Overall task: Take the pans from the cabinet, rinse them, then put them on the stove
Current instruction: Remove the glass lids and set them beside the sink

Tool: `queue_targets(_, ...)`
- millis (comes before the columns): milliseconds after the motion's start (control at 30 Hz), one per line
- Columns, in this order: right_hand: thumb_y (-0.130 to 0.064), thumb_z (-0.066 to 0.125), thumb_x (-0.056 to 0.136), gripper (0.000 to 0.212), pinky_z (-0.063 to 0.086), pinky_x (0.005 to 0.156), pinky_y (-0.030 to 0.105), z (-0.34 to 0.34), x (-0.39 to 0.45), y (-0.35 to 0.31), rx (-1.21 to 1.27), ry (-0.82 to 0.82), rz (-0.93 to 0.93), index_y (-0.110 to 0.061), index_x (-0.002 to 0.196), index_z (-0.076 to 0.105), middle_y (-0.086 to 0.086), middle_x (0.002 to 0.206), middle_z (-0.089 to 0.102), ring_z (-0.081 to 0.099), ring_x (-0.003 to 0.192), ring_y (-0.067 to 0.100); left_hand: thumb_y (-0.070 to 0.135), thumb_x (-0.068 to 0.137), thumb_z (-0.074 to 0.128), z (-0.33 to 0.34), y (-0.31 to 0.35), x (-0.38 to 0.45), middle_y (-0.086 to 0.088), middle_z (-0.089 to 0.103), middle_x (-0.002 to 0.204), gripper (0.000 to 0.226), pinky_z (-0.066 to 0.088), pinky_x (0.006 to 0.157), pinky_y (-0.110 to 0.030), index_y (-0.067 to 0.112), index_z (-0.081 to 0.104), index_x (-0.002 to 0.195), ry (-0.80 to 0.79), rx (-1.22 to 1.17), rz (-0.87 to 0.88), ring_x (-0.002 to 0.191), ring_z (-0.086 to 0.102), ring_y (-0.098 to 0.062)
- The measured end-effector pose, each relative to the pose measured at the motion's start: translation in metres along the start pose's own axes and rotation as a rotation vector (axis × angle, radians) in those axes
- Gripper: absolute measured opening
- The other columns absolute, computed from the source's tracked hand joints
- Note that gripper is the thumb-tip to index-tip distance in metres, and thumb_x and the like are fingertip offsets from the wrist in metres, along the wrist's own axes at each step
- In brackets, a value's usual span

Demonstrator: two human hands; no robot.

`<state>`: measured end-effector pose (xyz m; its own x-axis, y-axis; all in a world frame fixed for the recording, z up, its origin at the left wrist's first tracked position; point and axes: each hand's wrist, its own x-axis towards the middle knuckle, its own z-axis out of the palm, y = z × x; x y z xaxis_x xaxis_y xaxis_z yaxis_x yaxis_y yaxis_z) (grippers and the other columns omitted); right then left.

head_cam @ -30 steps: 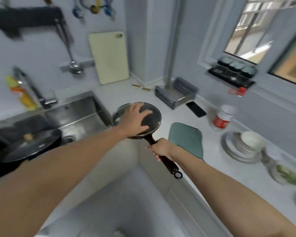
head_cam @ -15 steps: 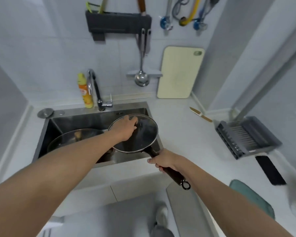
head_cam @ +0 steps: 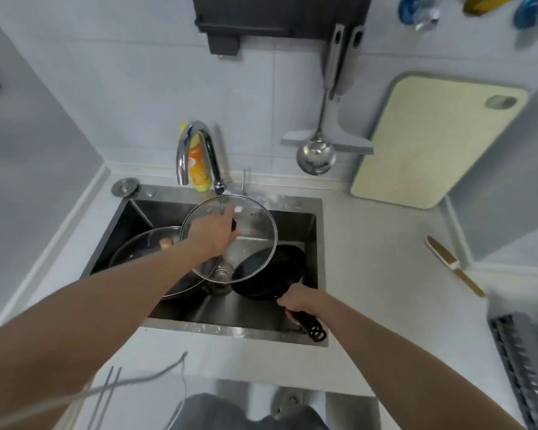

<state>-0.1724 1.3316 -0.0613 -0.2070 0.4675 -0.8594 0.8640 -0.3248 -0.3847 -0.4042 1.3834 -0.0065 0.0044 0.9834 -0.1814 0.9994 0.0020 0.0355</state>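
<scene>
- The white countertop [head_cam: 370,274] spans the scene, with the steel sink [head_cam: 292,206] set into it left of centre.
- A pale cutting board [head_cam: 432,141] leans on the far wall tiles, right of the sink.
- Inside the sink on the left lies a large dark pan under its own glass cover, whose wooden knob [head_cam: 166,243] shows just beside the left forearm.
- The glass lid [head_cam: 255,225] is held tilted above the middle of the sink, its near-right rim overlapping the frying pan.
- The black frying pan [head_cam: 277,274] sits low in the right half of the sink, near side, its handle [head_cam: 308,324] pointing toward the near edge and ending in a ring.
- The left hand [head_cam: 213,234] reaches forward, palm down, fingers curled round the lid's dark knob, gripping it.
- The right hand [head_cam: 295,301] is wrapped tightly round the pan handle where it meets the pan, knuckles up, forearm coming in from the near right.
- The curved chrome faucet [head_cam: 196,147] rises at the far edge of the sink.
- A steel ladle [head_cam: 316,156] hangs on the wall between faucet and board.
- A yellow-orange bottle [head_cam: 198,169] stands behind the faucet; its label is too blurred to read.
- A wood-handled knife [head_cam: 454,265] lies on the counter at far right, well apart from the sink.
</scene>
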Motion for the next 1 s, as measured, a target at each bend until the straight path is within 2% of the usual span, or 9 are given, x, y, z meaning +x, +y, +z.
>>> queue_targets(200, -0.023, 0.047, 0.100, 0.034, 0.045, 0.051, 0.025, 0.003, 0.052, 0.001, 0.079, -0.036, 0.088, -0.001, 0.075, 0.056, 0.007, 0.045, 0.059, 0.055, 0.045, 0.021, 0.052, 0.097, 0.046, 0.013, -0.008, 0.018, -0.008, 0.068, 0.106, 0.057, 0.052, 0.072, -0.039, 0.017, 0.033, 0.140, 0.051, 0.060, -0.023, 0.090, 0.069, -0.033)
queue_targets(333, -0.018, 0.049, 0.099, 0.021, 0.051, 0.054, 0.033, 0.011, 0.068, 0.001, 0.212, -0.001, 0.077, 0.003, 0.103, 0.052, 0.017, 0.064, 0.059, 0.056, 0.051, 0.025, 0.051, 0.098, 0.045, 0.016, -0.012, 0.026, -0.006, 0.069, 0.096, 0.051, 0.050, 0.064, -0.034, 0.013, 0.038, 0.132, 0.064, 0.024, -0.041, 0.082, 0.070, -0.030)
queue_targets(433, -0.011, 0.048, 0.098, 0.023, 0.059, 0.076, 0.044, 0.014, 0.076, 0.006, 0.169, -0.028, 0.104, 0.005, 0.115, 0.051, 0.019, 0.076, 0.061, 0.061, 0.069, 0.031, 0.051, 0.100, 0.042, 0.017, -0.014, 0.033, -0.006, 0.068, 0.096, 0.047, 0.048, 0.063, -0.034, 0.013, 0.041, 0.126, 0.050, -0.005, -0.027, 0.084, 0.069, -0.028)
queue_targets(567, -0.008, 0.049, 0.094, 0.015, 0.053, 0.075, 0.033, 0.015, 0.082, 0.019, -0.030, 0.010, 0.088, -0.002, 0.104, 0.057, 0.014, 0.090, 0.061, 0.066, 0.095, 0.032, 0.047, 0.100, 0.044, 0.021, -0.013, 0.042, -0.008, 0.067, 0.101, 0.041, 0.046, 0.067, -0.036, 0.015, 0.040, 0.125, 0.006, -0.100, -0.017, 0.088, 0.067, -0.032)
queue_targets(633, -0.008, 0.048, 0.095, 0.022, 0.046, 0.076, 0.028, 0.015, 0.080, 0.021, -0.117, 0.022, 0.063, -0.002, 0.114, 0.059, 0.013, 0.101, 0.061, 0.063, 0.108, 0.031, 0.045, 0.100, 0.043, 0.026, -0.014, 0.048, -0.010, 0.066, 0.104, 0.035, 0.048, 0.073, -0.039, 0.016, 0.043, 0.119, -0.030, -0.158, -0.027, 0.092, 0.066, -0.033)
queue_targets(733, -0.004, 0.046, 0.097, 0.030, 0.043, 0.078, 0.024, 0.015, 0.083, 0.023, -0.184, 0.037, 0.038, 0.003, 0.125, 0.056, 0.017, 0.123, 0.062, 0.061, 0.108, 0.027, 0.042, 0.102, 0.041, 0.030, -0.013, 0.055, -0.012, 0.065, 0.104, 0.031, 0.046, 0.075, -0.038, 0.014, 0.045, 0.117, -0.097, -0.201, -0.019, 0.094, 0.064, -0.033)
queue_targets(800, -0.005, 0.045, 0.097, 0.031, 0.043, 0.076, 0.025, 0.014, 0.087, 0.027, -0.191, 0.041, 0.014, 0.004, 0.124, 0.057, 0.018, 0.119, 0.062, 0.061, 0.103, 0.026, 0.040, 0.102, 0.041, 0.029, -0.008, 0.056, -0.011, 0.065, 0.104, 0.032, 0.045, 0.075, -0.037, 0.014, 0.046, 0.118, -0.120, -0.206, -0.016, 0.094, 0.063, -0.032)
queue_targets(900, -0.015, 0.046, 0.099, 0.033, 0.043, 0.074, 0.028, 0.008, 0.084, 0.029, -0.080, 0.052, 0.013, 0.002, 0.124, 0.058, 0.013, 0.106, 0.060, 0.061, 0.099, 0.026, 0.039, 0.102, 0.040, 0.027, 0.003, 0.056, -0.010, 0.064, 0.104, 0.033, 0.046, 0.076, -0.039, 0.013, 0.045, 0.122, -0.149, -0.193, -0.010, 0.095, 0.063, -0.033)
queue_targets(1000, -0.041, 0.040, 0.103, 0.051, 0.046, 0.095, 0.035, -0.020, 0.071, 0.020, 0.260, 0.107, -0.051, -0.002, 0.131, 0.058, 0.018, 0.126, 0.062, 0.058, 0.118, 0.033, 0.037, 0.103, 0.037, 0.021, 0.015, 0.061, -0.009, 0.064, 0.098, 0.034, 0.046, 0.071, -0.037, 0.009, 0.043, 0.122, -0.201, -0.155, 0.018, 0.084, 0.060, -0.029)
